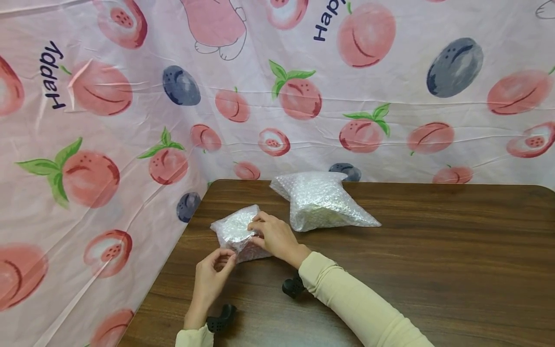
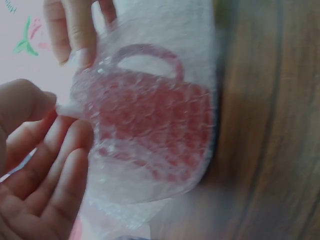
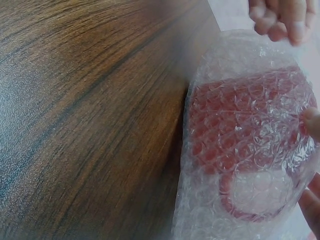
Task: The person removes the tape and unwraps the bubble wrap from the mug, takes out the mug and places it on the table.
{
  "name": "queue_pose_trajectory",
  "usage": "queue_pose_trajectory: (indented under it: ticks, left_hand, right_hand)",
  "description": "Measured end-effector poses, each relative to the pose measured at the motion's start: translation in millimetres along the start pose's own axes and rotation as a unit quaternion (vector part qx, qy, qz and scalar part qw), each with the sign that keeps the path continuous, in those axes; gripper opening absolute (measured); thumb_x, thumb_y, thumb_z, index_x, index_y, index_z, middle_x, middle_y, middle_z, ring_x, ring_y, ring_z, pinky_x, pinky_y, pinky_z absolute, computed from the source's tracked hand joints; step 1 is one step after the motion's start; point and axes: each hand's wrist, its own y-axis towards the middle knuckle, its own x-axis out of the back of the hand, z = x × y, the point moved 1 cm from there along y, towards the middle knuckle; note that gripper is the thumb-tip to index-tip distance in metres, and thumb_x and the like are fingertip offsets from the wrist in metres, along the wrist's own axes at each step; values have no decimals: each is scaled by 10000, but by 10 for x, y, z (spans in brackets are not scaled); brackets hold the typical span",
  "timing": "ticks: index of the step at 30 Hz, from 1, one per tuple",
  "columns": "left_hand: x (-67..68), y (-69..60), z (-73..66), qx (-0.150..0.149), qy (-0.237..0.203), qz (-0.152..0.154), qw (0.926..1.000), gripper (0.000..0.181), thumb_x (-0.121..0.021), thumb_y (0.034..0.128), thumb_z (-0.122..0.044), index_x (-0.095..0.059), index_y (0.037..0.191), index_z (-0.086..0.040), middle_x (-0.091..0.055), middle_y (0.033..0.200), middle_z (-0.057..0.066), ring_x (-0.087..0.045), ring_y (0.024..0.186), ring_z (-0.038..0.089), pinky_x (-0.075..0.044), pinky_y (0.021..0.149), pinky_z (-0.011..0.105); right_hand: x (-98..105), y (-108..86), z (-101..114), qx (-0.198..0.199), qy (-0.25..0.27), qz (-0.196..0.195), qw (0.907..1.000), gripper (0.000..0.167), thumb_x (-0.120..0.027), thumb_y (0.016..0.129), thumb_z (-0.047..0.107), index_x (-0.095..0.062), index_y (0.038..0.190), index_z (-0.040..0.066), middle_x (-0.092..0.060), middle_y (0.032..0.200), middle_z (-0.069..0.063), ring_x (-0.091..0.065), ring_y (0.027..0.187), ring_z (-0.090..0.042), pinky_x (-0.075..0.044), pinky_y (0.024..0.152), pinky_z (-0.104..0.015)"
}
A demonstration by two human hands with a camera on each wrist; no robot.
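A red mug [image 2: 150, 110] with a loop handle shows through a clear bubble wrap bag [image 1: 237, 226] near the table's left side. At the bag's near left end, my left hand [image 1: 212, 277] pinches a bit of the wrap between thumb and fingers, as the left wrist view [image 2: 45, 155] shows. My right hand [image 1: 275, 235] grips the bag's upper right part, its thumb lower than its fingers. In the right wrist view only parts of the right hand [image 3: 312, 122] show at the right edge, and the mug's handle lies toward the bottom.
A larger bubble wrap bag [image 1: 323, 205] with something pale yellowish inside sits behind and to the right on the brown wooden table [image 1: 433, 255]. Cloth printed with peaches [image 1: 299, 96] hangs behind and at the left. Dark wrist mounts [image 1: 222, 318] sit under both wrists.
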Motion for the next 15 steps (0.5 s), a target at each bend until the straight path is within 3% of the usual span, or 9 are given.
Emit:
queue_pose_trajectory:
  ticks: [4,7,12,15]
  left_hand:
    - [-66,-24,93,-845,228,-517,9948,141,-659,698,126,-619,781,18,-602,715,53,-562,610,111,-473,548,215]
    - [-112,-28,217,-1219,350,-874,9881,177,-682,676,116,-635,796,-4,-594,749,34,-562,641,128,-465,579,204]
    - [-142,-20,277,-1226,426,-1403,9816,163,-670,687,87,-640,827,10,-568,843,105,-553,748,194,-436,672,199]
    - [-144,-22,285,-989,481,-1650,9801,148,-657,704,70,-631,843,25,-539,882,137,-542,780,241,-434,687,248]
  right_hand:
    - [-3,-4,-4,12,27,-23,10000,197,-696,761,271,-673,940,191,-557,1013,35,-551,770,-80,-458,615,-214]
    - [-4,-5,-8,18,45,-37,10000,199,-699,759,262,-673,942,188,-558,1012,33,-553,776,-82,-460,620,-219]
    - [-4,-5,-12,10,62,-71,10000,198,-704,753,257,-676,935,187,-563,1010,34,-556,780,-79,-463,632,-224]
    - [-7,-4,-10,40,51,-83,9999,194,-704,753,257,-677,932,186,-564,1009,30,-558,785,-82,-466,631,-226]
